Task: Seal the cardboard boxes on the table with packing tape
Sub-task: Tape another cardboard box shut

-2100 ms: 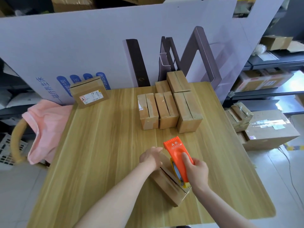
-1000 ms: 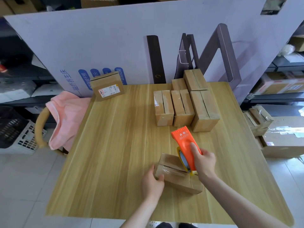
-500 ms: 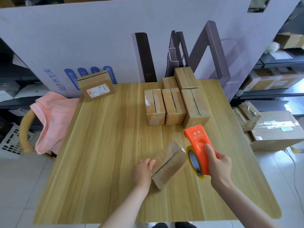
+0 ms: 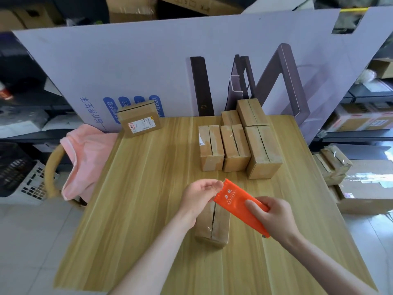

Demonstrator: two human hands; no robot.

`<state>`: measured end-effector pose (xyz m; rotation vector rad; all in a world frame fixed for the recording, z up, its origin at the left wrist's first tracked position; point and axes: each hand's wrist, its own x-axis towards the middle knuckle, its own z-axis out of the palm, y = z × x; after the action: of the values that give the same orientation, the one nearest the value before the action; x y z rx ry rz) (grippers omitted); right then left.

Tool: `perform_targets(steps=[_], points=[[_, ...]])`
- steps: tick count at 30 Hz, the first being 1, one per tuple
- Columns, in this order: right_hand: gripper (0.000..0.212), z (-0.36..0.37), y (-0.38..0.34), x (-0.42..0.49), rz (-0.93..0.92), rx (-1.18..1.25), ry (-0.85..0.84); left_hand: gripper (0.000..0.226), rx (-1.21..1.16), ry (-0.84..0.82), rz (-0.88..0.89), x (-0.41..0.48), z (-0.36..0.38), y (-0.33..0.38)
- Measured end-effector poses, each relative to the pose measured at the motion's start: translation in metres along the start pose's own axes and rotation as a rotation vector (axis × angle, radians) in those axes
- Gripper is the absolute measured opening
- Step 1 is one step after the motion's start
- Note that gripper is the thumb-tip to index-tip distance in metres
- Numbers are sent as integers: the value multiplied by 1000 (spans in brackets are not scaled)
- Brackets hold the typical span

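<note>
The left hand [image 4: 199, 195] and right hand [image 4: 274, 216] are shown bare. Both forearms [image 4: 161, 248] are bared too, as far as seen.

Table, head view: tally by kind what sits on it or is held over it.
boxes: 7
dispenser, held over the table by the right hand: 1
total: 8
</note>
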<state>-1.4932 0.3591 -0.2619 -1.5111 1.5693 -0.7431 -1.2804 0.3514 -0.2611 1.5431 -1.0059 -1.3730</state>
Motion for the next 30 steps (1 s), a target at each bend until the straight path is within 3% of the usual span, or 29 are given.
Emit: perform_targets(steps=[4, 10, 17, 21, 23, 27, 30], points=[[17, -1, -8, 1, -46, -82, -35, 28, -55, -37, -77, 0, -7, 9], [14, -4, -19, 0, -92, -70, -83, 21, -148, -11, -213, 4, -14, 15], [16, -10, -28, 0, -64, 41, -77, 57, -281, -150, -271, 1, -27, 24], [15, -12, -27, -1, -53, 5, -74, 73, -203, -192, -180, -7, -33, 29], [16, -12, -25, -1, -56, -24, -74, 64, -106, -169, -128, -10, -30, 29], [15, -10, -25, -3, -58, -37, -86, 12, -7, -36, -86, -8, -22, 26], [13, -10, -26, -4, -64, 6, -95, 6, -30, 17, -133, -5, -24, 27]])
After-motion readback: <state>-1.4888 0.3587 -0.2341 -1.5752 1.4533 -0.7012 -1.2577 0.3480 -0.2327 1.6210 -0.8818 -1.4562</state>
